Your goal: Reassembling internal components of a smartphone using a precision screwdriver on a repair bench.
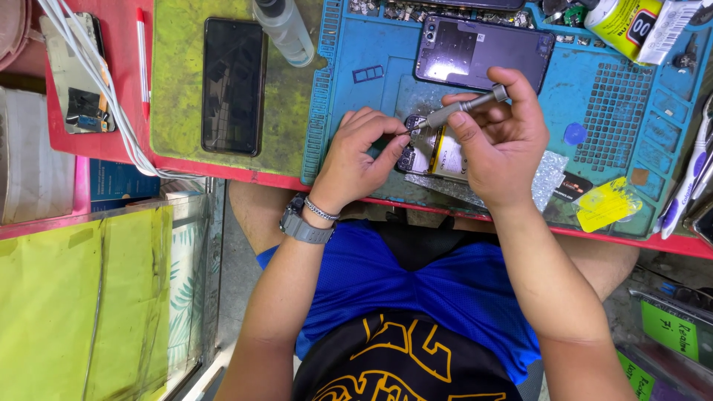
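Screwdriver [464, 106] — a slim grey one — lies slantwise in the right hand [499, 145], fingers closed round its shaft and the thumb laid along it, its tip pointing down-left onto an opened phone [429, 148]. That phone lies on the blue mat [356, 111] at the near edge of the surface, its insides bared: a dark board at the left, a pale battery at the right. The left hand [356, 152] rests on the phone's left side, its grip pinched together at the screwdriver's tip, thumb and forefinger meeting there; whether a screw sits between them is too small to tell. A grey watch [303, 225] and a chain bracelet ring the left wrist.

Beyond the hands, 1 phone back cover [475, 48] lies on the mat, touching nothing the hands hold. Left of the mat a black phone [232, 85] lies flat on a yellow-green pad [178, 74], with a clear bottle [286, 30] just beside it. A red pen [142, 52] and white cables [96, 74] lie further left — well apart from the hands.
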